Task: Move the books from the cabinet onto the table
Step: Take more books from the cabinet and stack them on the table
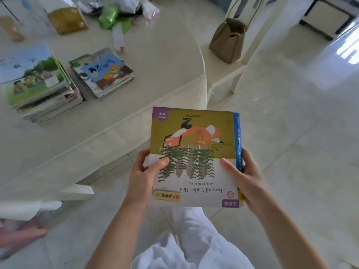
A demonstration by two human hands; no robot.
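I see the pale table (155, 61), up-left of my grip, bearing two picture-book stacks (44, 88) (103, 72), a green bag (110, 15) and a yellow packet (67, 20).

Upper right of centre, a brown bag (228, 38) stands on a white chair (223, 82). Along the top edge sit a green bottle (108, 15) and a yellow packet (67, 21), both blurred.
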